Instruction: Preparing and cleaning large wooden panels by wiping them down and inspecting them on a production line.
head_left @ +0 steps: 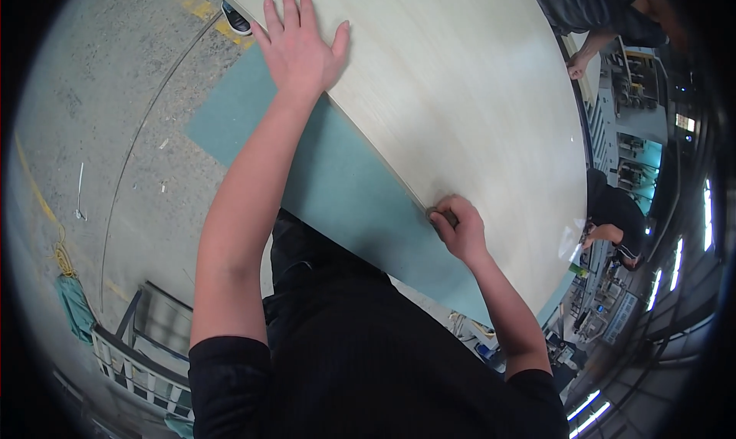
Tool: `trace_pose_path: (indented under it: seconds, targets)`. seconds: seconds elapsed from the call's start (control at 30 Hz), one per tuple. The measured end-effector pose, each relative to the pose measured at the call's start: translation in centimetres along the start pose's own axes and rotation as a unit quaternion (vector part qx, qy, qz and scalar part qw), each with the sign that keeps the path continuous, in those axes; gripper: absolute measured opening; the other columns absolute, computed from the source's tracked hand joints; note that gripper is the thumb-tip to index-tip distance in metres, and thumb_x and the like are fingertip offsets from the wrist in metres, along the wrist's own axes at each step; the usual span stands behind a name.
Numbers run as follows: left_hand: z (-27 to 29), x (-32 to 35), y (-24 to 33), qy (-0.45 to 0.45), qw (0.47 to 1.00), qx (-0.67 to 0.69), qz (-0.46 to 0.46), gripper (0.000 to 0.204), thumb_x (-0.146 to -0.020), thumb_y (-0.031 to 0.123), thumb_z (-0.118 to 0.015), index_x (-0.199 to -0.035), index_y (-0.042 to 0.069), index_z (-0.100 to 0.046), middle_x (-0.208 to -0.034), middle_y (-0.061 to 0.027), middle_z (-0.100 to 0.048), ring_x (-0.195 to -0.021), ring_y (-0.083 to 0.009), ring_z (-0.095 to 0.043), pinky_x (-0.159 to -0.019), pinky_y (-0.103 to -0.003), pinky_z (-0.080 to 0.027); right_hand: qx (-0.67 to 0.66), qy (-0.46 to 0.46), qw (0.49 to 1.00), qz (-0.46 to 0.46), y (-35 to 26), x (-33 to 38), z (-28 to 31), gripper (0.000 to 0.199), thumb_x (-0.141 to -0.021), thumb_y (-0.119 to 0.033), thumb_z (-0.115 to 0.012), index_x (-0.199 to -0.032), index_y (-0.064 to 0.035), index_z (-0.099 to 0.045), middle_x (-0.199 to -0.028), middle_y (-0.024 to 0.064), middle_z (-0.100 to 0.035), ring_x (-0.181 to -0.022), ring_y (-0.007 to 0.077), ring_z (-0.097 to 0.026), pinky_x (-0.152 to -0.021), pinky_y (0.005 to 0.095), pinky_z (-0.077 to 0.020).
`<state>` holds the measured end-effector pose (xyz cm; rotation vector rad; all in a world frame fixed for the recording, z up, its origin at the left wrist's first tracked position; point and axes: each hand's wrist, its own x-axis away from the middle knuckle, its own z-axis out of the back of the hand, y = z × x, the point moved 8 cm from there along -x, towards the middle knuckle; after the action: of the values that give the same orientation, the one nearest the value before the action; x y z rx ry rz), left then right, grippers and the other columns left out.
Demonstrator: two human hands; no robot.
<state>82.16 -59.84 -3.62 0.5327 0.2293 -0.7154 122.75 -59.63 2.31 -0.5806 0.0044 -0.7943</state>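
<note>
A large pale wooden panel (pixel 468 101) lies over a teal-green board or tabletop (pixel 337 186), its near edge running diagonally between my hands. My left hand (pixel 300 52) rests on the panel near that edge, flat with the fingers spread, holding nothing. Closer to my body, my right hand (pixel 464 228) is closed around a small brownish block (pixel 448 216), pressed against the panel's edge. My fingers cover much of the block, so its exact kind cannot be made out.
A person's hand (pixel 580 63) is at the panel's far right side; another person in black (pixel 613 209) bends beside it. A shoe (pixel 236 19) shows past the left corner. A cable (pixel 126 159) crosses the concrete floor. A metal rack (pixel 142 355) stands lower left.
</note>
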Motion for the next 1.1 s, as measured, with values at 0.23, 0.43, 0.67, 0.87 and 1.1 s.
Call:
trace_pose_path:
  seconds: [0.23,0.43,0.67,0.87,1.1]
  targets:
    - [0.1,-0.1,0.1,0.014,1.0,0.007,-0.004,0.085,-0.099,0.065,-0.059,-0.158,0.004,-0.051,-0.169,-0.0194,-0.042,-0.16,-0.0472,-0.029,-0.128,-0.069,-0.018,0.068,-0.043,0.995,0.054,-5.7,-9.1,-1.7,0.016,-0.087,-0.017,-0.083,-0.084,-0.0097,-0.069,-0.084,0.0075,-0.066,-0.08,0.0323,-0.066,-0.071,0.0461,-0.0515]
    - [0.2,0.0,0.0,0.009,1.0,-0.006,0.002,0.083,-0.1,0.063,-0.058,-0.158,0.004,-0.05,-0.17,-0.018,-0.042,-0.161,-0.0452,-0.028,-0.129,-0.068,-0.017,0.147,-0.157,0.976,-0.038,-5.4,-7.7,-1.5,0.018,-0.089,-0.023,-0.081,-0.087,-0.009,-0.07,-0.083,0.0075,-0.071,-0.082,0.0307,-0.07,-0.071,0.0482,-0.054]
    - [0.9,0.3,0.7,0.006,0.999,-0.05,-0.001,0.082,-0.101,0.063,-0.055,-0.159,0.004,-0.049,-0.17,-0.0177,-0.042,-0.161,-0.0417,-0.029,-0.129,-0.067,-0.017,-0.074,-0.184,0.956,-0.216,5.1,4.1,-0.2,0.02,-0.096,-0.016,-0.08,-0.085,-0.0057,-0.067,-0.074,-0.0001,-0.066,-0.072,0.0085,-0.06,-0.069,0.0292,-0.051]
    - [1.1,4.9,4.4,0.016,0.991,-0.117,-0.062,0.086,-0.1,0.069,-0.053,-0.155,0.003,-0.056,-0.164,-0.0301,-0.045,-0.157,-0.0461,-0.036,-0.129,-0.067,-0.018,-0.093,-0.182,0.954,-0.218,5.8,3.8,-0.4,0.022,-0.095,-0.02,-0.08,-0.086,-0.0037,-0.07,-0.077,0.0022,-0.069,-0.073,0.01,-0.061,-0.069,0.0313,-0.0525]
    - [1.1,7.6,8.3,0.007,0.995,-0.058,-0.079,0.089,-0.1,0.072,-0.052,-0.156,0.003,-0.055,-0.163,-0.0352,-0.044,-0.156,-0.0484,-0.035,-0.129,-0.066,-0.017,-0.075,-0.091,0.987,-0.112,2.1,-1.0,-0.9,0.025,-0.095,-0.025,-0.079,-0.09,-0.0009,-0.072,-0.078,0.0087,-0.072,-0.075,0.0153,-0.065,-0.072,0.0338,-0.0549]
